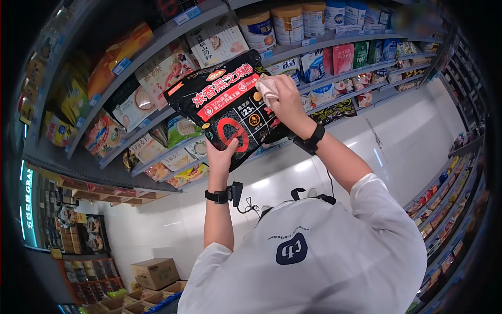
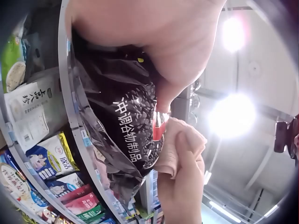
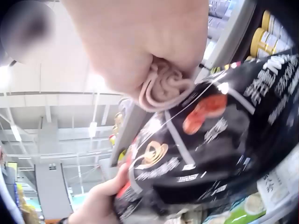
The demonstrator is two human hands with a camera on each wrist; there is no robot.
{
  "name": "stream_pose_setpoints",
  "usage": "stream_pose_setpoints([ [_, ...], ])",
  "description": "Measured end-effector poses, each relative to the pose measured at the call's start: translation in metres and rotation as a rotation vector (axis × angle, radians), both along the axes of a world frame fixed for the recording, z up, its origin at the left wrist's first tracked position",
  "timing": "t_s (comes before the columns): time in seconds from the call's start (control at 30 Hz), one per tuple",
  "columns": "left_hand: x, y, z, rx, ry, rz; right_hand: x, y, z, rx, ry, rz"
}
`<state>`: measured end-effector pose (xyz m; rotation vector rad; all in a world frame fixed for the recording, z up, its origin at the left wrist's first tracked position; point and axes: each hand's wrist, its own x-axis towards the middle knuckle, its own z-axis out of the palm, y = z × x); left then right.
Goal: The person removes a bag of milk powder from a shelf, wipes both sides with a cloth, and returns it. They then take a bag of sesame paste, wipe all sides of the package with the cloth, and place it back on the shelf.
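Observation:
A large black bag of sesame powder (image 1: 225, 102), with red and white lettering, is held up in front of the shelves at a tilt. My left hand (image 1: 220, 155) grips its lower left edge, thumb over the printed front. A folded pale pink cloth (image 1: 267, 89) is pinched in my right hand (image 1: 288, 102), at the bag's upper right edge. In the right wrist view the cloth (image 3: 164, 88) shows as a bunched roll between the fingers, close against the bag's glossy front (image 3: 210, 135). The left wrist view shows the right thumb (image 2: 184, 144) pressing on the cloth.
Behind the bag, shelves hold upright packets (image 1: 217, 42), tins (image 1: 287, 25) and coloured bags (image 1: 342, 57). A cardboard box (image 1: 155, 273) stands at lower left over wooden bins. More stocked shelves (image 1: 444, 199) run along the right, across a pale floor (image 1: 408, 141).

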<state>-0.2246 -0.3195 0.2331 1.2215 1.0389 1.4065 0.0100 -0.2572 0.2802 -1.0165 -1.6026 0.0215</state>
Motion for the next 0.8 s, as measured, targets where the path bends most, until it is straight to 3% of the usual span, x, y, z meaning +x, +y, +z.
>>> stream_pose_setpoints([
  [0.1,0.005,0.003,-0.003,-0.017,0.001,-0.002,-0.024,-0.021,-0.004,0.052,-0.045,0.134],
  [0.17,0.005,0.005,-0.012,0.018,0.008,0.001,-0.037,-0.038,-0.004,0.061,-0.182,0.397],
  [0.23,0.006,0.003,-0.011,0.027,0.000,-0.001,-0.031,-0.028,-0.004,0.121,-0.136,0.266],
  [0.37,0.002,0.002,-0.009,-0.003,-0.065,-0.007,0.017,0.022,-0.025,-0.173,0.061,-0.137],
  [0.47,-0.001,0.002,-0.011,0.003,0.004,-0.019,-0.001,0.006,-0.024,0.024,0.034,-0.025],
  [0.57,-0.001,0.005,-0.010,0.017,0.041,-0.016,-0.006,-0.023,-0.014,0.003,0.041,0.213],
  [0.6,-0.002,0.006,-0.010,0.038,0.029,0.011,-0.004,-0.029,-0.015,0.051,-0.068,0.288],
  [0.63,-0.002,0.006,-0.011,0.057,0.019,0.042,0.002,-0.029,-0.019,0.049,-0.065,0.290],
  [0.7,-0.004,0.006,-0.009,0.062,0.018,0.039,0.014,-0.024,-0.030,0.076,-0.119,0.080],
  [0.73,-0.003,0.006,-0.006,0.048,0.043,0.051,0.022,-0.015,-0.038,-0.021,-0.051,-0.085],
  [0.8,0.001,0.007,-0.005,0.049,0.035,0.047,0.015,-0.017,-0.047,0.007,0.000,-0.093],
])
